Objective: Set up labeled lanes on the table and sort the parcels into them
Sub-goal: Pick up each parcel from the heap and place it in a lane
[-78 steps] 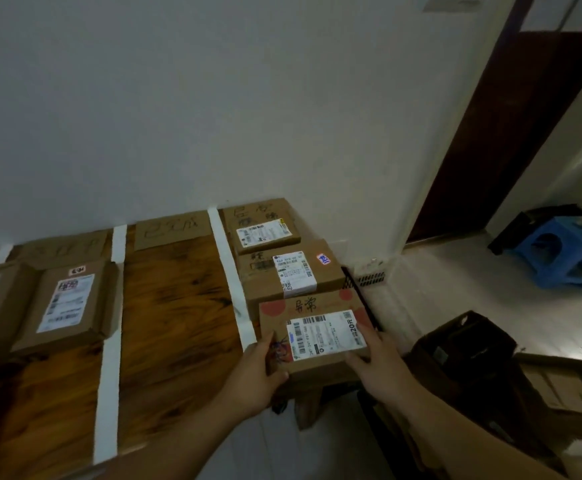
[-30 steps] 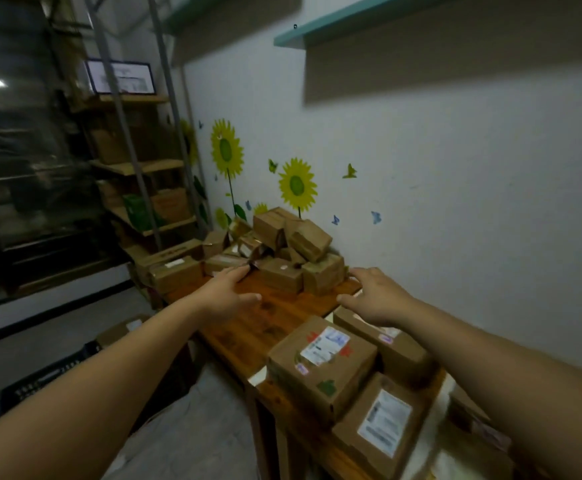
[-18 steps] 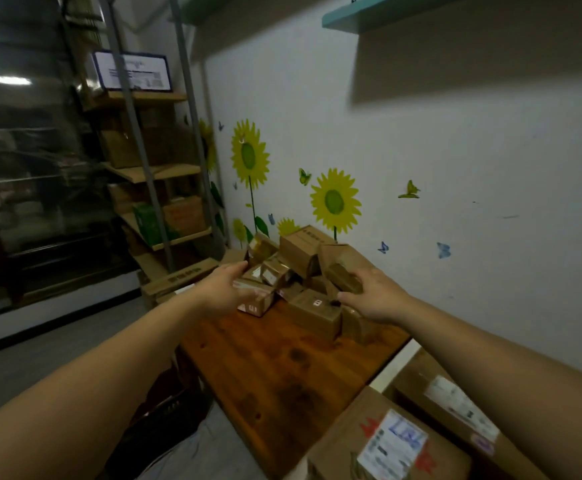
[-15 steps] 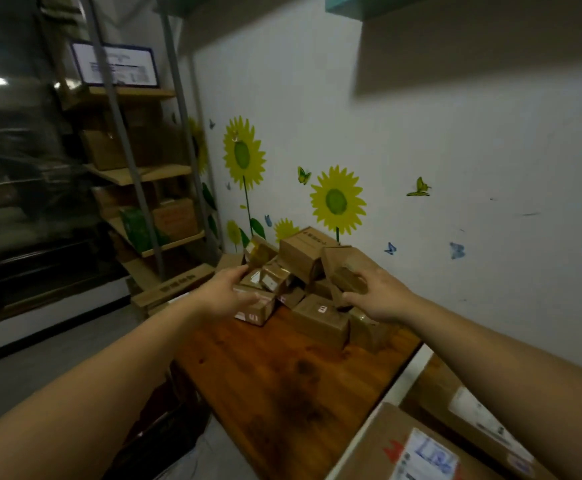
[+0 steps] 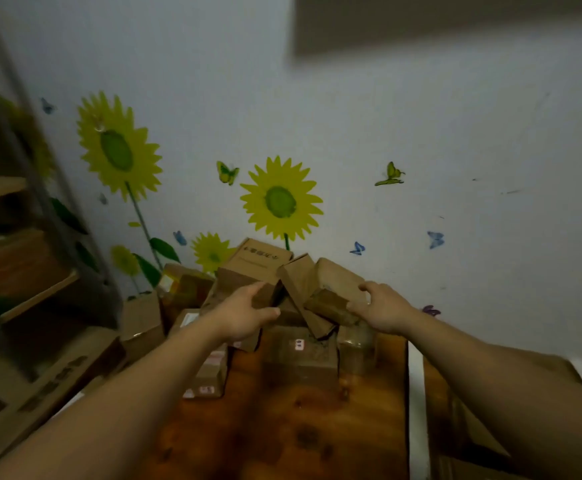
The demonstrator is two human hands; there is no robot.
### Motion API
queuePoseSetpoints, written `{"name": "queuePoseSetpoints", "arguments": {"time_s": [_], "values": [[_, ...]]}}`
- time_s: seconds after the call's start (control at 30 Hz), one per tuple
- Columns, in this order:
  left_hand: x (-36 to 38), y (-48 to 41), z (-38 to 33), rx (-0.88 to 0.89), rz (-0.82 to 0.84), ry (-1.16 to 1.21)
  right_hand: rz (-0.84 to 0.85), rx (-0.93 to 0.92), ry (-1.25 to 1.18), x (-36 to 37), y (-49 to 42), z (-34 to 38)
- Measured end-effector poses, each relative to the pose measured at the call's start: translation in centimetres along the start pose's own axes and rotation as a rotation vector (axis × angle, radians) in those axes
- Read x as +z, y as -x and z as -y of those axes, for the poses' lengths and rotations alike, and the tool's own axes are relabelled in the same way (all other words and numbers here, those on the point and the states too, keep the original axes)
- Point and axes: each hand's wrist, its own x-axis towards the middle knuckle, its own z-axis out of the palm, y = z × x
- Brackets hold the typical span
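Observation:
A heap of brown cardboard parcels (image 5: 300, 351) lies at the far end of the wooden table (image 5: 282, 427), against the wall. My right hand (image 5: 381, 311) grips the right end of a tilted parcel (image 5: 331, 289) on top of the heap, fingers curled over its upper edge and thumb on its lower side. My left hand (image 5: 244, 315) reaches to a flat-topped parcel (image 5: 244, 275) on the heap's left; its fingers lie stretched against the box with the thumb spread. A white tape strip (image 5: 415, 393) marks a lane edge on the right.
Beyond the strip a parcel (image 5: 462, 434) lies in the lane at the lower right. A wooden shelf rack (image 5: 23, 289) stands to the left, with a long carton (image 5: 43, 386) below it. Sunflower and butterfly stickers cover the wall.
I turned from the right-hand lanes, where both hands set down a labelled parcel, to the heap. Both hands have reached it, and the right one keeps its hold on the tilted parcel.

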Motion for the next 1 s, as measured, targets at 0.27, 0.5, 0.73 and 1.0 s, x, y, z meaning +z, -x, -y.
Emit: {"name": "queuePoseSetpoints", "arguments": {"time_s": [0.27,0.5,0.73,1.0], "values": [[5.4,-14.5,-1.3,0.058,0.185,0.015,-0.051,0.198,-0.313,3.5,-10.0,-4.1],[8.9,-22.4,-1.7,-0.018,0.256,-0.027,-0.048,0.413,-0.599,6.9,-14.9,-6.0],[8.5,-21.1,-0.2,-0.005,0.208,0.227,-0.238,0.339,-0.658,6.1,-12.6,-4.0],[2.1,-14.8,0.2,-0.01,0.058,0.703,-0.556,0.166,-0.826,3.2,-5.3,4.8]]}}
